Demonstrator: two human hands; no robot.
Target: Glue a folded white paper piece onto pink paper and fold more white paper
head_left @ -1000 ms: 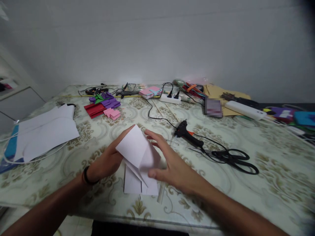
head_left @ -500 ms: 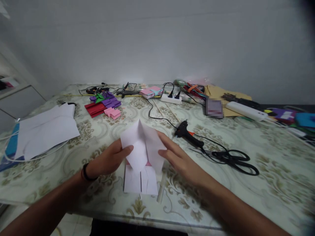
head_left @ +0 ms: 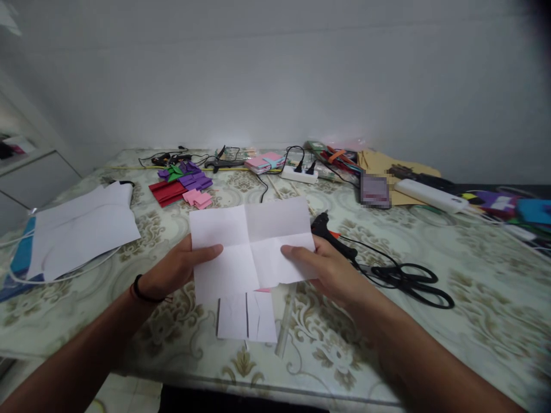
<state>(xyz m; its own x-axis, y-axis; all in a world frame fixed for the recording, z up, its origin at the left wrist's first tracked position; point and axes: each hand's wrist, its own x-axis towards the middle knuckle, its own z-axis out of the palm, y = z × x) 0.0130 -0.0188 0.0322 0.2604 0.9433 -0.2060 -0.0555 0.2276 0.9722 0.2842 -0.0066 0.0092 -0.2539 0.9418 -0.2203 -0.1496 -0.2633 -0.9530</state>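
White paper sheet (head_left: pixel 252 244), unfolded flat with cross creases, is held up at frame centre above the table (head_left: pixel 473 275). Left hand (head_left: pixel 181 269) pinches its left edge, right hand (head_left: pixel 327 269) its right edge, thumbs on top. Smaller white piece (head_left: pixel 246 316) lies just below. Glue gun (head_left: pixel 333 238) and scissors (head_left: pixel 408 278) sit right.

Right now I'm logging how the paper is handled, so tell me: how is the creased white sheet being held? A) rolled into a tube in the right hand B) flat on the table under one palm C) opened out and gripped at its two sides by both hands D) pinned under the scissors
C: the white sheet is spread open above the table, showing crossed fold lines, with the left hand pinching its left edge and the right hand its right edge.
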